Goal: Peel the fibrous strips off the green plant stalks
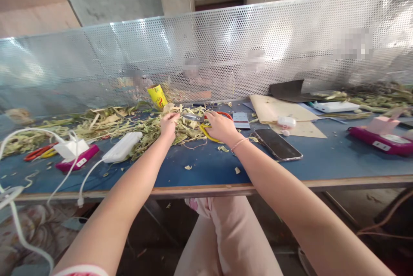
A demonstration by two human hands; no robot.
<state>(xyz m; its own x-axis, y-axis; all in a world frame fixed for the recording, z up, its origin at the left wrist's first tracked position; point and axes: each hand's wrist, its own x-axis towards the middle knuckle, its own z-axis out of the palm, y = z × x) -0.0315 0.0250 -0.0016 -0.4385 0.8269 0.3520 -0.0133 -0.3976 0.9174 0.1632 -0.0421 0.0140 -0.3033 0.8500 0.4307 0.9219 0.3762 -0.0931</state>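
Note:
Scissors (193, 117) lie level over the plant heap, blades pointing left, with one red and one yellow handle loop. My right hand (221, 126) is closed around these handles. Beside the blade tips, my left hand (168, 126) is closed in a pinch. Whatever its fingers hold is too small to make out among the pale plant bits. Dried stalks and leaves (145, 132) are heaped under and left of both hands. A small grey-white box (241, 120) sits just right of the scissors.
A phone (279, 143) and a brown envelope (280, 110) lie to the right, with an earbud case (286, 122). On the left are a white power bank (122, 147), a magenta socket block (77, 158) and other scissors (40, 151). A yellow can (157, 96) leans near the perforated screen (219, 52).

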